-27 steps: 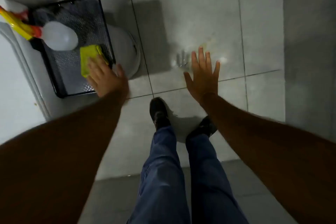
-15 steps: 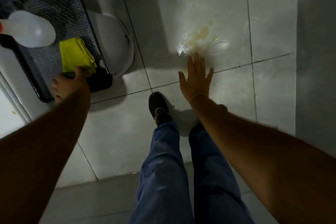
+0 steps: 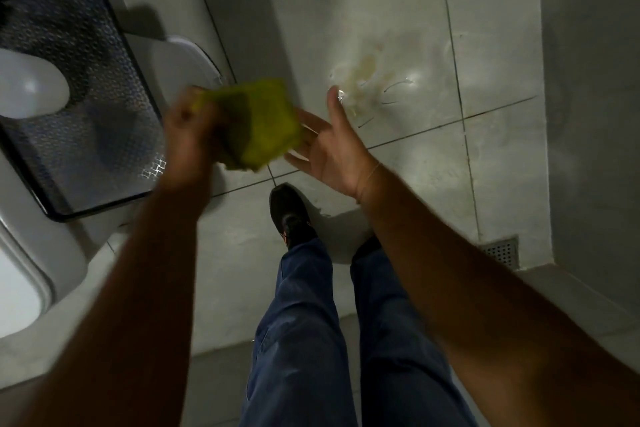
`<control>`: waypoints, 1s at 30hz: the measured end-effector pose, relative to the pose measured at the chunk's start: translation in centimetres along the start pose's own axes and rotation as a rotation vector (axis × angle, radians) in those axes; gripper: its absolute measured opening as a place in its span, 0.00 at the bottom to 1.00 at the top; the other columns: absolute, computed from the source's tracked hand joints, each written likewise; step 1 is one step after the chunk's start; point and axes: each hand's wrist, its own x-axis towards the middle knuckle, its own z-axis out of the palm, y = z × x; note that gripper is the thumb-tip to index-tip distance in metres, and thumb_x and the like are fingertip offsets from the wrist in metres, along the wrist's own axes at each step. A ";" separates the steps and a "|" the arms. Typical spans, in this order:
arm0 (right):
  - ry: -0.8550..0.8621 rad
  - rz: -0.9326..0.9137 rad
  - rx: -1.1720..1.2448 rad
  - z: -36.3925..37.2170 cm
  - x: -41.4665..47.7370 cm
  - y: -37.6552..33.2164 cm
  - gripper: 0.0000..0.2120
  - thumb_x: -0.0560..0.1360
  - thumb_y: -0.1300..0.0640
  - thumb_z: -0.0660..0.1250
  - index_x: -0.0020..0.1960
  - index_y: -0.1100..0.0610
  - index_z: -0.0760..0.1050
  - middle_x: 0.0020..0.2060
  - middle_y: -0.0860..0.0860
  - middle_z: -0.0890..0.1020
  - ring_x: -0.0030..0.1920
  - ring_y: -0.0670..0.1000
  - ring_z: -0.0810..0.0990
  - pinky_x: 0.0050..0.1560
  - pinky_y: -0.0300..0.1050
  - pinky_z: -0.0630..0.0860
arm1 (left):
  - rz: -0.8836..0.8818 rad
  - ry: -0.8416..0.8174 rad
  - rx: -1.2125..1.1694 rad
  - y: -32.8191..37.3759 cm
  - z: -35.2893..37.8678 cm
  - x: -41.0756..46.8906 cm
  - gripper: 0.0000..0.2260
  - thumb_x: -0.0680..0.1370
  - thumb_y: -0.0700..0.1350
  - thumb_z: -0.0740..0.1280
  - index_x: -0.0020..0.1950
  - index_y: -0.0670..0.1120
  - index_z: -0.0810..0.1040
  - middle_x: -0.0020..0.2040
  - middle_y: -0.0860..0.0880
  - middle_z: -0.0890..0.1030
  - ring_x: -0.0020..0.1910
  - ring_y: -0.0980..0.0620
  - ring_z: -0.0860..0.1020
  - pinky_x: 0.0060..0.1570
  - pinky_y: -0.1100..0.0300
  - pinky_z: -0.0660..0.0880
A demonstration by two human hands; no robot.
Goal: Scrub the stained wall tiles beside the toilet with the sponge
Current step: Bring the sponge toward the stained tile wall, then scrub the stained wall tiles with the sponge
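Observation:
My left hand (image 3: 185, 135) grips a yellow-green sponge (image 3: 258, 123) by its left edge and holds it in the air, blurred by motion. Just to the right, my right hand (image 3: 329, 146) is open, palm up, fingers spread, its fingertips touching or nearly touching the sponge's right side. A yellowish stain with wet streaks (image 3: 363, 80) marks the pale tile a little beyond my right hand's fingers.
A black tray (image 3: 104, 184) rests on the toilet (image 3: 27, 253) at the left, with a white bottle (image 3: 31, 92) lying in it. My legs and a dark shoe (image 3: 289, 215) stand on the tiles. A floor drain (image 3: 504, 250) sits at the right.
My left hand has lifted the sponge out of the tray and carried it right toward my right hand. My right hand has turned palm up.

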 end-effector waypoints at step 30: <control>0.542 -0.298 -2.153 -26.9 14.4 9.8 0.36 0.77 0.68 0.60 0.82 0.58 0.54 0.82 0.58 0.56 0.82 0.61 0.53 0.82 0.58 0.48 | -0.031 -0.246 1.232 -28.9 9.3 15.4 0.32 0.84 0.53 0.53 0.86 0.45 0.49 0.87 0.44 0.47 0.85 0.42 0.49 0.82 0.43 0.50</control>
